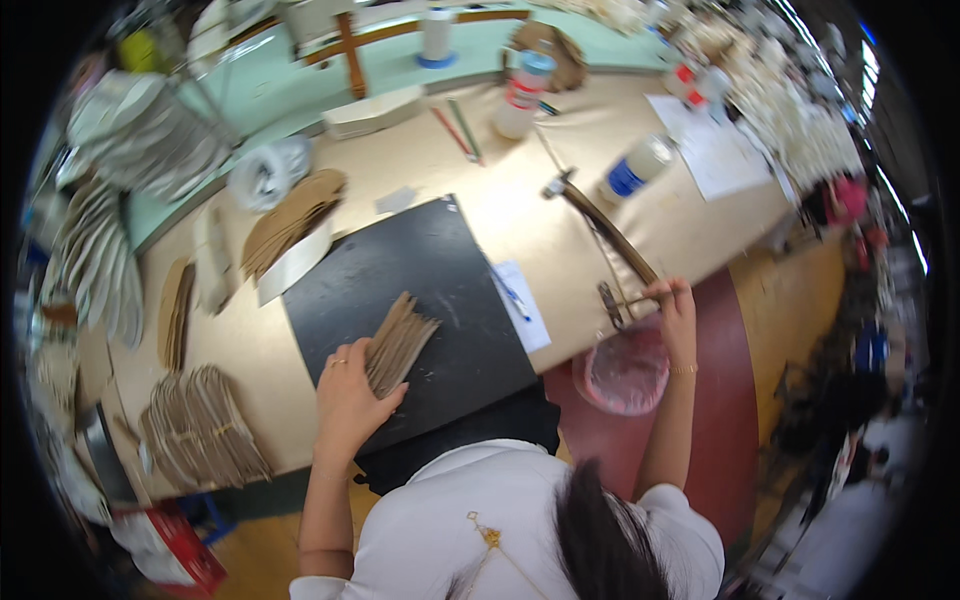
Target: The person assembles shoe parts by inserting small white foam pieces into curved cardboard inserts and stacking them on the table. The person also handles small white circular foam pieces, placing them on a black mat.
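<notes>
My left hand (pixel 350 390) is closed around one end of a stack of thin brown shoe-insole pieces (pixel 402 350). The stack rests on a black mat (pixel 440 260), its pieces fanned slightly. At the table's right edge, my right hand (pixel 677 312) has its fingers closed on the handle of a small hammer (pixel 611 304), whose dark head points left. Another hammer (pixel 612 228), longer and wooden-handled, lies on the table with its handle end beside those fingers. Blur hides whether they touch it too.
Brown insole stacks (pixel 200 425) and more brown pieces (pixel 290 220) lie left of the mat. A pen (pixel 515 300) rests on white paper. Bottles, including a blue-labelled one (pixel 638 167), stand farther back. A pink plastic-lined bin (pixel 625 372) stands below the table's edge.
</notes>
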Demonstrator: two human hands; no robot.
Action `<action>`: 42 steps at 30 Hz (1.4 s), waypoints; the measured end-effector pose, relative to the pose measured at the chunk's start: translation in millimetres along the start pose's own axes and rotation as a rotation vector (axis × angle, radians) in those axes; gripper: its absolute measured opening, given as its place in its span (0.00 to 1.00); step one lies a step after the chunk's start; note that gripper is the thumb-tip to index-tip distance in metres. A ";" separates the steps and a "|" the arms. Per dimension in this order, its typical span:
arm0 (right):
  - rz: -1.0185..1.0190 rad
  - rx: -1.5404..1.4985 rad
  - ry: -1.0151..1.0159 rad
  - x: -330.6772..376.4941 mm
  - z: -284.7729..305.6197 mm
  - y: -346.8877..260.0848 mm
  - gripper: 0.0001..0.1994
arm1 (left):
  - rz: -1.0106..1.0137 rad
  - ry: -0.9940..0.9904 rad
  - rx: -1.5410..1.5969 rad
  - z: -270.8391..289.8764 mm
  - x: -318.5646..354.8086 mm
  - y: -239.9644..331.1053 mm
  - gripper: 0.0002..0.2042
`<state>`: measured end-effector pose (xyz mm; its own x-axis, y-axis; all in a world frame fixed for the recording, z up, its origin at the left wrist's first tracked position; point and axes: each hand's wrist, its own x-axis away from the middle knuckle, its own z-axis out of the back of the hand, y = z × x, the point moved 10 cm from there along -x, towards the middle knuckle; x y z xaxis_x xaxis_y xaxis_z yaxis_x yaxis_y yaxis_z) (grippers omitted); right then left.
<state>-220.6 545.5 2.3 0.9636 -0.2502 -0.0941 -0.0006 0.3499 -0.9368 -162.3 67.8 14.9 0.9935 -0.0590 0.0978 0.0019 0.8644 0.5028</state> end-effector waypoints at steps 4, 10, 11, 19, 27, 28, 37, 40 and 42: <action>0.017 -0.304 0.057 -13.8 9.0 -24.3 0.05 | -0.039 0.034 0.018 1.2 -1.4 5.0 0.31; 0.102 -0.240 0.240 -18.8 28.1 -93.5 0.08 | -0.030 0.008 0.038 6.2 -0.2 2.7 0.33; 0.135 -0.149 0.269 -16.1 22.9 -117.7 0.08 | -0.043 0.020 0.027 6.7 0.5 2.6 0.33; -0.021 -0.809 -0.315 -31.7 -132.9 -128.6 0.10 | -0.059 -0.053 -0.008 10.1 11.1 -1.2 0.40; 0.018 -0.267 -0.513 -57.1 -302.2 -127.4 0.28 | -0.091 0.040 0.007 8.3 19.9 -5.0 0.39; 0.200 0.149 -0.411 -81.7 -310.7 -118.9 0.26 | -0.087 0.046 0.022 7.4 17.4 -5.4 0.39; 0.114 0.873 -0.463 -117.2 -396.7 -82.4 0.26 | 0.148 0.012 1.199 -3.0 28.6 -33.5 0.36; 0.143 0.860 -0.439 -114.9 -400.9 -78.7 0.23 | 0.232 -0.059 1.615 -35.6 29.6 -40.0 0.38; 0.168 0.844 -0.418 -114.1 -401.7 -80.0 0.22 | 0.285 -0.089 1.707 -39.4 26.0 -39.4 0.40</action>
<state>-437.9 183.4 -47.3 0.9860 0.1481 0.0764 -0.1120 0.9283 -0.3545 -132.0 52.0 -36.2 0.9322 -0.0871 0.3513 -0.3298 -0.6041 0.7255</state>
